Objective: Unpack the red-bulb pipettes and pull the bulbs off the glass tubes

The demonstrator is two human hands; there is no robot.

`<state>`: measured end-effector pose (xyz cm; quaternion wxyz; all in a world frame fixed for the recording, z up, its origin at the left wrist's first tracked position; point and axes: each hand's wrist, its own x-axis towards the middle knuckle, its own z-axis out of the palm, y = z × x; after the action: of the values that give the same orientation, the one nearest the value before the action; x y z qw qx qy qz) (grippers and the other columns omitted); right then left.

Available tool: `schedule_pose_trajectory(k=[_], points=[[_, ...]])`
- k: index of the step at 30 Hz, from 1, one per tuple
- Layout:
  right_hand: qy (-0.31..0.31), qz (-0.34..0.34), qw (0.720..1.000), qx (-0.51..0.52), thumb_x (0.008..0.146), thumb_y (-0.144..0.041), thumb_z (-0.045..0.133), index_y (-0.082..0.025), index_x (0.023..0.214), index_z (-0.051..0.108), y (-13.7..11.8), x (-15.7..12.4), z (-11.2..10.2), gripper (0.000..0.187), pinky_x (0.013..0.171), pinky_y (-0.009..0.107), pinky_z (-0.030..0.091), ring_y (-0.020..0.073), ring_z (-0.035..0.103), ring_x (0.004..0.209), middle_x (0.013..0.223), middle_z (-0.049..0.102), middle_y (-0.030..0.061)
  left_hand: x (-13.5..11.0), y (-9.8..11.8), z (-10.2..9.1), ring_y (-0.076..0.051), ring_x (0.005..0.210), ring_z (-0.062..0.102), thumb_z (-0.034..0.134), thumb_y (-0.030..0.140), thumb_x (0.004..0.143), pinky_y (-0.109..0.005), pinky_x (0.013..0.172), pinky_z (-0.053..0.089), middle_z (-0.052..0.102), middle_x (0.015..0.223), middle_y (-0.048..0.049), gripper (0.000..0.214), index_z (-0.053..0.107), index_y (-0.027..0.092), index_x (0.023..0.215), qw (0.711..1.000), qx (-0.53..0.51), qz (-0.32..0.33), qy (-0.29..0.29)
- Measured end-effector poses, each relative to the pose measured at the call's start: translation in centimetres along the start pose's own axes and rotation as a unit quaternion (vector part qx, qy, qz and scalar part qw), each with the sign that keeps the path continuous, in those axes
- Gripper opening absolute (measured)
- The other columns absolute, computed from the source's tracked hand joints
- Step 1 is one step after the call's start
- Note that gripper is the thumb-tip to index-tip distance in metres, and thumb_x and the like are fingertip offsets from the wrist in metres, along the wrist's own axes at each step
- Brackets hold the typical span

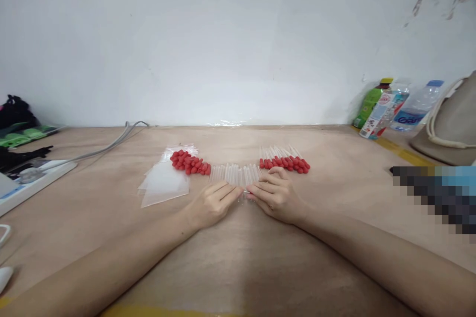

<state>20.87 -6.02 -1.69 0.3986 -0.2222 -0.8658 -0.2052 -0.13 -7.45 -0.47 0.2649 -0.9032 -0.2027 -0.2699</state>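
Note:
My left hand (214,204) and my right hand (279,197) meet at the near end of a row of clear thin tubes (233,174). Both have their fingers closed, with the fingertips almost touching. A little red shows at my right fingertips; what either hand grips is mostly hidden. Left of the tubes lies a heap of red rubber bulbs (189,162), partly over clear plastic bags (165,188). To the right, several droppers with red bulbs (285,162) lie side by side, their clear stems pointing away toward the wall.
A white power strip (37,183) with a grey cable (111,144) is at left, near dark items. At right stand a green bottle (369,104), a carton (383,115), a clear bottle (416,109) and a beige bag (448,121). A white wall closes off the back.

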Motion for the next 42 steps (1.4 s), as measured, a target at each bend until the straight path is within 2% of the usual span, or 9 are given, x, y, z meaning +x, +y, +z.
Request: schedule_pose_trajectory(k=[9, 13, 17, 20, 24, 30, 33, 37, 42], points=[[0.015, -0.036, 0.999, 0.006, 0.084, -0.019, 0.051, -0.021, 0.088, 0.063, 0.7, -0.7, -0.4, 0.013, 0.073, 0.03, 0.038, 0.0117, 0.056, 0.068, 0.069, 0.066, -0.0014, -1.0, -0.3, 0.4, -0.014, 0.062, 0.057, 0.039, 0.012, 0.088, -0.026, 0.059, 0.048, 0.062, 0.072, -0.0045, 0.018, 0.054, 0.015, 0.098, 0.999, -0.029, -0.042, 0.002], [0.035, 0.094, 0.995, -0.024, 0.082, -0.026, 0.055, -0.023, 0.086, 0.067, 2.3, -1.4, -1.1, 0.013, 0.068, 0.031, 0.038, 0.0132, 0.055, 0.067, 0.072, 0.067, 0.0003, -2.5, -2.4, 0.3, -0.015, 0.072, 0.058, 0.041, 0.015, 0.087, -0.027, 0.066, 0.048, 0.062, 0.081, -0.0057, 0.019, 0.055, 0.017, 0.1, 0.986, -0.025, -0.159, 0.038], [0.037, 0.247, 0.968, 0.022, 0.084, -0.033, 0.05, -0.023, 0.089, 0.068, 3.6, -1.5, -1.3, 0.021, 0.064, 0.028, 0.042, 0.0138, 0.055, 0.069, 0.077, 0.062, 0.0037, -2.9, -3.9, -0.3, -0.017, 0.082, 0.055, 0.036, 0.014, 0.086, -0.029, 0.068, 0.049, 0.055, 0.091, -0.0081, 0.029, 0.054, 0.017, 0.109, 0.964, -0.026, -0.265, 0.012], [-0.003, 0.302, 0.951, 0.07, 0.082, -0.032, 0.052, -0.02, 0.091, 0.063, 3.7, -1.5, -1.3, 0.018, 0.064, 0.028, 0.044, 0.0143, 0.055, 0.07, 0.079, 0.061, 0.0035, -2.8, -4.1, -0.3, -0.015, 0.075, 0.051, 0.038, 0.013, 0.085, -0.027, 0.065, 0.048, 0.05, 0.084, -0.0059, 0.03, 0.054, 0.016, 0.11, 0.965, -0.024, -0.262, -0.004], [-0.05, 0.355, 0.928, 0.098, 0.077, -0.026, 0.052, -0.018, 0.08, 0.053, 3.5, -2.3, -1.6, 0.009, 0.055, 0.027, 0.042, 0.0139, 0.054, 0.06, 0.072, 0.06, 0.0024, -2.9, -4.2, 0.2, -0.015, 0.075, 0.054, 0.038, 0.012, 0.085, -0.026, 0.067, 0.048, 0.052, 0.08, -0.0051, 0.024, 0.056, 0.016, 0.101, 0.972, -0.014, -0.236, 0.014], [-0.056, 0.343, 0.935, 0.076, 0.072, -0.019, 0.047, -0.019, 0.076, 0.051, 4.1, -3.6, -2.0, 0.006, 0.052, 0.026, 0.04, 0.0127, 0.052, 0.055, 0.074, 0.06, 0.0032, -3.0, -3.9, 0.3, -0.015, 0.075, 0.058, 0.039, 0.016, 0.086, -0.026, 0.066, 0.049, 0.059, 0.084, -0.0061, 0.019, 0.058, 0.016, 0.093, 0.974, -0.035, -0.225, -0.007], [-0.088, 0.358, 0.929, 0.039, 0.07, -0.018, 0.047, -0.019, 0.072, 0.051, 4.3, -3.8, -2.0, 0.005, 0.052, 0.025, 0.039, 0.0124, 0.052, 0.056, 0.074, 0.059, 0.0025, -2.8, -3.4, 0.0, -0.014, 0.073, 0.059, 0.046, 0.023, 0.084, -0.025, 0.065, 0.05, 0.06, 0.089, -0.0071, 0.018, 0.058, 0.017, 0.095, 0.97, -0.083, -0.226, -0.023], [-0.123, 0.366, 0.922, -0.026, 0.071, -0.02, 0.047, -0.019, 0.068, 0.054, 4.3, -3.7, -2.1, 0.007, 0.054, 0.026, 0.036, 0.0139, 0.052, 0.061, 0.073, 0.059, 0.0024, -2.6, -2.9, -0.6, -0.017, 0.082, 0.059, 0.056, 0.031, 0.079, -0.029, 0.072, 0.051, 0.059, 0.096, -0.0099, 0.026, 0.059, 0.015, 0.099, 0.967, -0.127, -0.214, -0.048], [-0.106, 0.356, 0.927, -0.055, 0.075, -0.026, 0.049, -0.019, 0.068, 0.056, 4.1, -3.2, -2.3, 0.011, 0.065, 0.029, 0.034, 0.017, 0.055, 0.072, 0.073, 0.061, 0.0021, -2.6, -3.3, -1.4, -0.023, 0.095, 0.055, 0.061, 0.039, 0.075, -0.037, 0.082, 0.048, 0.057, 0.103, -0.013, 0.04, 0.058, 0.014, 0.105, 0.97, -0.143, -0.177, -0.089]])
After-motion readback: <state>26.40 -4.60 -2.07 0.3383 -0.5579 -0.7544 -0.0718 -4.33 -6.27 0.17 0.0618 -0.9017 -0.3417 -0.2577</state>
